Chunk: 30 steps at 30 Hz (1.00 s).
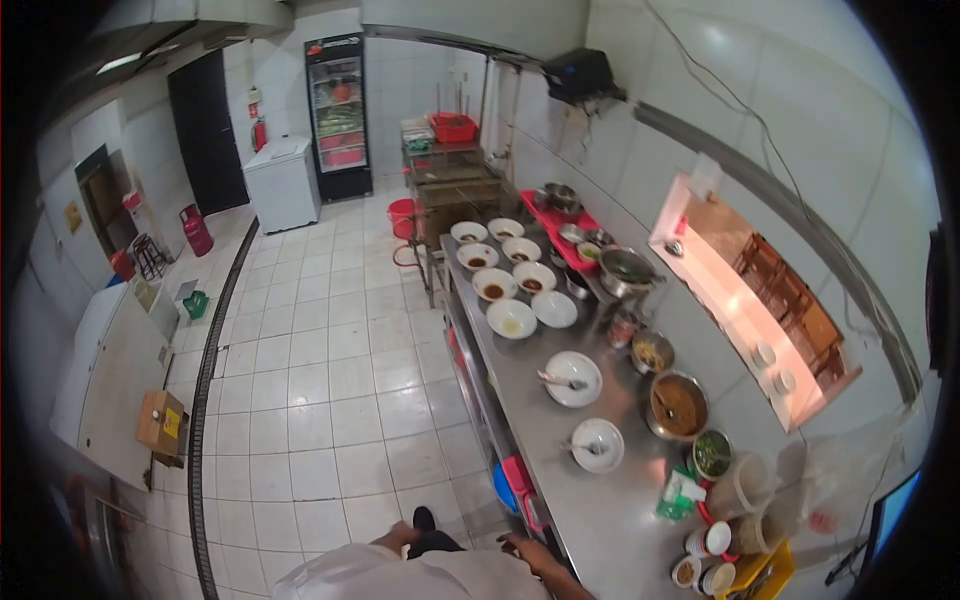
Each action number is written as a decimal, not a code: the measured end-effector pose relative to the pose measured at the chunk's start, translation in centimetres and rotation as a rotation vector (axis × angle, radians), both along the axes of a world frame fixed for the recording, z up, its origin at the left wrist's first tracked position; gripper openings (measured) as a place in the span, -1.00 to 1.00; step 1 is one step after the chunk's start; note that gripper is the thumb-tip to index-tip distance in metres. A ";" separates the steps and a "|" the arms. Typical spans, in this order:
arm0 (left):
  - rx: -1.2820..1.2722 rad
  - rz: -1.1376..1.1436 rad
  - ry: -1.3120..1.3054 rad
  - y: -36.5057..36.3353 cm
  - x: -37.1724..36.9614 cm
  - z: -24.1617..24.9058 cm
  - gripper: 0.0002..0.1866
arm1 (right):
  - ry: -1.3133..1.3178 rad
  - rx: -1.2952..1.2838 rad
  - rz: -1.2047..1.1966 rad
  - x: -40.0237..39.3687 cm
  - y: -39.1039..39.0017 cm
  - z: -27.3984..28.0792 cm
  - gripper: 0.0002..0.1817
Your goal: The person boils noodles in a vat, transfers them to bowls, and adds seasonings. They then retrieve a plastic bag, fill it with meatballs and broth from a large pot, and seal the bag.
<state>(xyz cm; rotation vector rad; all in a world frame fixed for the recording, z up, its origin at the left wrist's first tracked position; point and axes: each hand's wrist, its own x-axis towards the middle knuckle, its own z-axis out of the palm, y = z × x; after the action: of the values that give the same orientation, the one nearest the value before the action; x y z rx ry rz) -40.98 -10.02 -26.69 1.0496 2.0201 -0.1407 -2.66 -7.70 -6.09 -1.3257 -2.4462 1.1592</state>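
Note:
My right hand point(523, 547) is low beside the front edge of the steel counter point(560, 460), its fingers slightly apart with nothing visible in them. My left hand point(398, 535) hangs by my body above the floor, its fingers too small and hidden to read. Nearest on the counter are two white bowls with spoons, one point(598, 446) in front of the other point(573, 379). Farther along stand several white bowls, some with dark sauce point(494, 286). Neither hand touches a bowl.
Along the wall side stand a brown sauce pot point(678, 405), a bowl of chopped greens point(712, 453), small cups point(716, 538) and a yellow basket point(760, 575). A red tray point(560, 225) holds metal bowls. Tiled floor point(330, 400) lies left of the counter.

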 end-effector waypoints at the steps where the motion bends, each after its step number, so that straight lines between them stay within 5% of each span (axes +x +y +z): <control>1: -0.111 0.065 -0.043 -1.4 -4.1 1.5 -0.35 | 0.047 -0.203 0.005 -0.6 1.2 -3.9 -0.48; 2: -0.154 0.224 -0.117 -3.4 -8.3 1.2 -0.40 | 0.092 -0.406 0.008 -1.1 2.2 -9.7 -0.44; 3: -0.221 0.147 -0.078 -4.1 -11.2 3.1 -0.46 | -0.073 -0.195 -0.008 1.6 1.7 -25.6 -0.51; 4: -0.197 0.138 -0.062 -5.2 -14.2 3.5 -0.48 | -0.252 -0.003 -0.038 2.0 1.2 -32.5 -0.55; 6: -0.135 0.114 0.027 -6.9 -18.9 3.5 -0.50 | -0.287 -0.391 -0.176 2.6 2.2 -25.5 -0.55; 10: 0.258 -0.450 0.181 -11.7 -26.0 2.0 -0.64 | -0.331 -0.496 -0.334 -0.9 6.2 -22.3 -0.56; 14: 0.141 0.087 -0.051 -8.4 -27.3 2.0 -0.60 | -0.296 -0.512 -0.394 -4.9 10.4 -22.2 -0.57; 20: 0.206 0.278 -0.270 1.0 -28.0 4.6 -0.54 | -0.121 -0.509 -0.407 -10.5 16.5 -30.6 -0.58; 21: 0.219 0.292 -0.309 2.5 -28.1 5.2 -0.53 | -0.250 -0.300 -0.291 -12.2 18.0 -28.7 -0.66; 24: 0.245 0.333 -0.413 6.7 -29.1 5.9 -0.50 | -0.451 -0.206 0.046 -17.3 24.4 -25.3 -0.55; 25: 0.252 0.347 -0.439 7.9 -29.8 6.3 -0.49 | -0.368 -0.372 -0.309 -18.6 25.9 -27.1 -0.51; 30: 0.268 0.482 -0.554 12.8 -33.2 8.5 -0.43 | -0.358 -0.695 -0.235 -27.2 37.2 -25.8 -0.49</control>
<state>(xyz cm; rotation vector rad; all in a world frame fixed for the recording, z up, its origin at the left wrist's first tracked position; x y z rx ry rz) -74.13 2.81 -18.17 0.6296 1.7358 0.6227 -29.90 29.52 -31.84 -2.0901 -2.0575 1.9418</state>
